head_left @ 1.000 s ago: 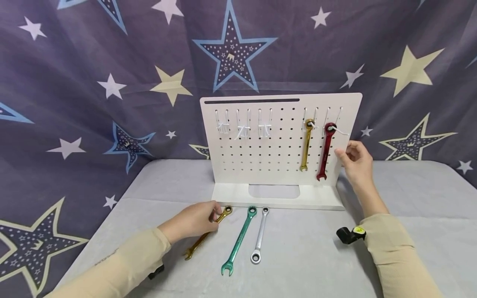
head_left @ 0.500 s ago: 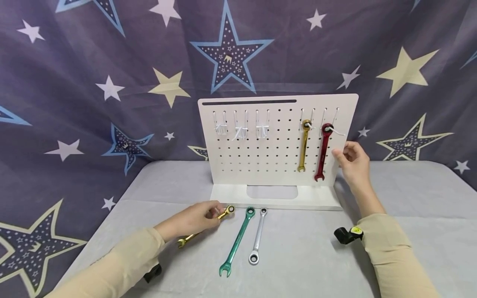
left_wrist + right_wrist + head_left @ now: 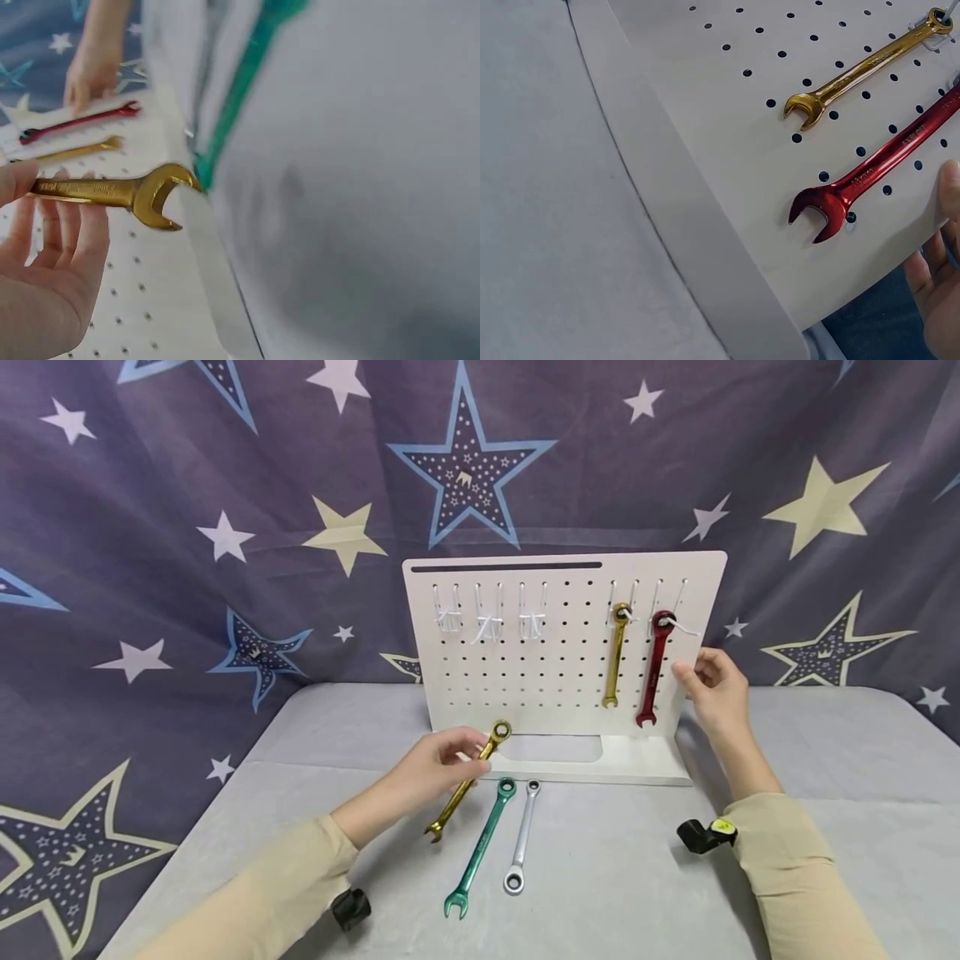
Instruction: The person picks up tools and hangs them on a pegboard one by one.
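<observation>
My left hand (image 3: 438, 768) pinches a gold combination wrench (image 3: 452, 810) by its shaft, lifted off the table in front of the pegboard. Its ring end points up and its open end down; in the left wrist view the open jaw of this gold wrench (image 3: 97, 192) faces away from the palm. My right hand (image 3: 718, 693) grips the right edge of the white pegboard (image 3: 510, 681), thumb on the front and fingers behind. Close to that thumb a red wrench (image 3: 654, 668) hangs from a hook, with another gold wrench (image 3: 616, 656) hanging to its left.
On the table (image 3: 600, 868) before the board lie a green wrench (image 3: 482, 843) and a silver wrench (image 3: 523, 835). Several white hooks (image 3: 490, 625) on the board's left half carry nothing. A starred cloth (image 3: 262, 460) hangs behind.
My left hand has raised the gold wrench from the table and carried it right and toward the board, tilting it more upright. My right hand stays on the board's edge.
</observation>
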Motion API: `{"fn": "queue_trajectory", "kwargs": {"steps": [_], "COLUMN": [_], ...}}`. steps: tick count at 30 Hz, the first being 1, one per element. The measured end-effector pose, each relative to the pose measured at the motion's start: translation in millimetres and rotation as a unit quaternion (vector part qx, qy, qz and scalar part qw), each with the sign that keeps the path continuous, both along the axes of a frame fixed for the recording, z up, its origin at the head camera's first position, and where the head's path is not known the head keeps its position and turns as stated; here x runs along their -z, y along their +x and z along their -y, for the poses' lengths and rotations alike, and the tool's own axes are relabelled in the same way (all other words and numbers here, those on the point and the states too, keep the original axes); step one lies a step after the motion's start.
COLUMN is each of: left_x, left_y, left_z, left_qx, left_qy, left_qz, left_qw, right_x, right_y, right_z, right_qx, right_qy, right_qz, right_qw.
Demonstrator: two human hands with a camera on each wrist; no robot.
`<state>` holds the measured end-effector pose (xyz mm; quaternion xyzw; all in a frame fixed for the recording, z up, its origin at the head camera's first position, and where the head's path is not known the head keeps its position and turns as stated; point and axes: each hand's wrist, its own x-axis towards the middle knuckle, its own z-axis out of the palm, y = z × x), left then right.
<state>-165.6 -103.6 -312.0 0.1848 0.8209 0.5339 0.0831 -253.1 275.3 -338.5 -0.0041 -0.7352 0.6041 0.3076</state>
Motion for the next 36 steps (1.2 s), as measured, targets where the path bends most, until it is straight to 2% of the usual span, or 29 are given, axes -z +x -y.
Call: {"fn": "queue_trajectory", "kwargs": {"steps": [6,9,15,18,22,27,36], "left_x": [-15.2,-19.9,-30.6,-36.4,-42.5,-44.3,-38.8], "left_y": [-4.2,-10.9,-26.7,-31.0,-33.4,-36.3,-45.2], "left_z": [-26.7,-40.9,-63.2,-69.8,-75.7,-80.2,-80.2], "left_qx": [-0.048,-0.064,-0.062,-0.053,-0.052,-0.061,-0.085], "left_qy": [0.072,0.102,0.142,0.154,0.168,0.175,0.174], "left_qz": [0.009,-0.003,-0.055,-0.075,-0.084,-0.082,-0.073], "left_qw": [0.9962,0.9927,0.9863,0.9839,0.9808,0.9793,0.9784], "right_x": [0.8,0.7,0.5,0.5,0.7,2.2,2.9], "right_y": [-0.2,-1.2,-1.0,-0.3,0.6,0.4,-2.9], "right_z": [-0.7,-1.5,-1.6,-0.8,-0.1,-0.8,-0.8], "right_qx": [-0.005,-0.01,-0.01,-0.011,-0.022,-0.031,-0.026], "right_qy": [-0.005,-0.007,-0.013,-0.017,-0.039,-0.059,-0.064], "right_qz": [0.004,0.009,0.01,0.011,0.017,0.01,0.017], "right_qw": [1.0,0.9999,0.9998,0.9997,0.9988,0.9977,0.9975]}}
